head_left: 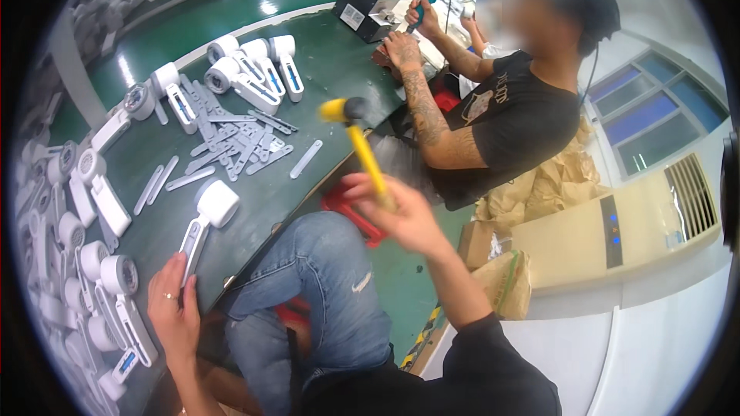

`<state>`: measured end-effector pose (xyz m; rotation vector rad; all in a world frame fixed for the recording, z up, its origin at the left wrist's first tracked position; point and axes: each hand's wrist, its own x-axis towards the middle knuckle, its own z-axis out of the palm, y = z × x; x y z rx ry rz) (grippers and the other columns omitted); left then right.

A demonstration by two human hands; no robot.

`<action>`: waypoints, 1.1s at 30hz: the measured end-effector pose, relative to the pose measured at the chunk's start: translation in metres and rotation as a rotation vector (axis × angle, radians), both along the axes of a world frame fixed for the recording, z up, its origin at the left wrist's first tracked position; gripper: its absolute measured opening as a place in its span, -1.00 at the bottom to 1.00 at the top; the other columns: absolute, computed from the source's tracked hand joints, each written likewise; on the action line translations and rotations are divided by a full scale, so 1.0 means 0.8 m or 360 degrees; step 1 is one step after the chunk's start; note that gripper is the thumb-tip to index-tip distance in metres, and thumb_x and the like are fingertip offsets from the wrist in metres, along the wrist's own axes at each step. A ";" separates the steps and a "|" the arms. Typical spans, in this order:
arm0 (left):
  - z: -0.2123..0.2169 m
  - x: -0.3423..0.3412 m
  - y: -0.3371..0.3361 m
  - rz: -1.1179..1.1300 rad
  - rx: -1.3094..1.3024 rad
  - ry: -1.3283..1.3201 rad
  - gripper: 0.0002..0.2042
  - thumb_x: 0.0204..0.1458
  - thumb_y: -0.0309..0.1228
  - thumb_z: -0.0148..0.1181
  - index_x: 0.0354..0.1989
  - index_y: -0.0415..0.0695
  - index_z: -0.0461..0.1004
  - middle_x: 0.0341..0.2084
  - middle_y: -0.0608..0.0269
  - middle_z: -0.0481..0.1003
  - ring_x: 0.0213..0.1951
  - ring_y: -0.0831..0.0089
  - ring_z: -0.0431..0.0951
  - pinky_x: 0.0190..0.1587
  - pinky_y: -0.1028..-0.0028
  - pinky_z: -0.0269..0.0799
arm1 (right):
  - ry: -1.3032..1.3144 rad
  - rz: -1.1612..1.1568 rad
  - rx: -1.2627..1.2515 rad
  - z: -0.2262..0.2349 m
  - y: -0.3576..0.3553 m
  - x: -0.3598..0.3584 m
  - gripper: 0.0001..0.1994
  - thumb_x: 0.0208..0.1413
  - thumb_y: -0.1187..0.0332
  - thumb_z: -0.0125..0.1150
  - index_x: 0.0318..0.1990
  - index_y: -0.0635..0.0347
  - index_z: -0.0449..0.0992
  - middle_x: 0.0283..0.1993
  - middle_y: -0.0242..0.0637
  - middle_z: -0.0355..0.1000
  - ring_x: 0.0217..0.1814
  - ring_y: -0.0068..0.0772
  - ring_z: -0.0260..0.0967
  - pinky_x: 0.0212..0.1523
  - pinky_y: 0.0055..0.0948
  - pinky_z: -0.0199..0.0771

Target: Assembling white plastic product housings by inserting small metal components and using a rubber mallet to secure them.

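At the bench edge, left hand [173, 312]: closed on the handle of a white handheld device [204, 219], pinning it flat on the green work surface [339, 62].
Right hand [401, 216]: raised over the lap, fist clamped round a yellow mallet [358, 146], head up.
Beyond the device: loose grey strips [231, 142], then more white devices [250, 69].
Left margin: white housings [73, 262] in rows.
Far side: seated co-worker [509, 100] in black shirt.
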<state>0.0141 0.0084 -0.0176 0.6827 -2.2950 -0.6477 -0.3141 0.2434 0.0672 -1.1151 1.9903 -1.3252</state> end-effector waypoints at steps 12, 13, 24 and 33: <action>0.050 0.128 0.048 0.0428 -0.0506 0.0286 -0.30 0.03 -0.68 0.35 0.41 -0.33 0.25 -0.09 0.00 0.68 -0.14 0.03 0.69 -0.05 0.20 0.59 | -0.0739 0.0463 -0.0123 -0.073 -0.157 0.108 -0.74 0.33 0.53 0.22 0.13 0.38 0.49 0.07 -0.09 0.59 -0.02 -0.38 0.60 0.08 -0.39 0.58; 0.059 0.147 0.053 0.0481 -0.0549 0.0246 -0.35 0.02 -0.69 0.34 0.36 -0.33 0.33 -0.10 0.01 0.68 -0.14 0.03 0.69 -0.05 0.20 0.59 | -0.0762 0.0460 -0.0090 -0.077 -0.164 0.121 -0.73 0.32 0.55 0.22 0.13 0.40 0.47 0.07 -0.06 0.59 -0.03 -0.37 0.60 0.06 -0.37 0.59; 0.074 0.368 0.139 0.1801 -0.0059 0.0713 -0.65 0.14 -0.61 0.39 0.12 -0.23 0.63 -0.10 0.19 0.64 -0.15 0.50 0.62 -0.14 0.51 0.57 | -0.0632 0.0450 0.0020 -0.089 -0.155 0.125 -0.70 0.31 0.41 0.32 0.13 0.29 0.49 0.06 -0.13 0.55 -0.17 -0.47 0.51 -0.07 -0.44 0.55; 0.019 0.683 0.099 0.3179 -0.0271 0.0533 -0.58 0.20 -0.20 0.40 0.18 -0.10 0.64 -0.33 0.21 0.71 -0.30 0.65 0.55 -0.15 0.50 0.49 | -0.0523 0.0506 0.0149 -0.093 -0.166 0.126 -0.70 0.34 0.40 0.29 0.14 0.31 0.48 0.07 -0.15 0.54 -0.19 -0.51 0.48 -0.10 -0.48 0.52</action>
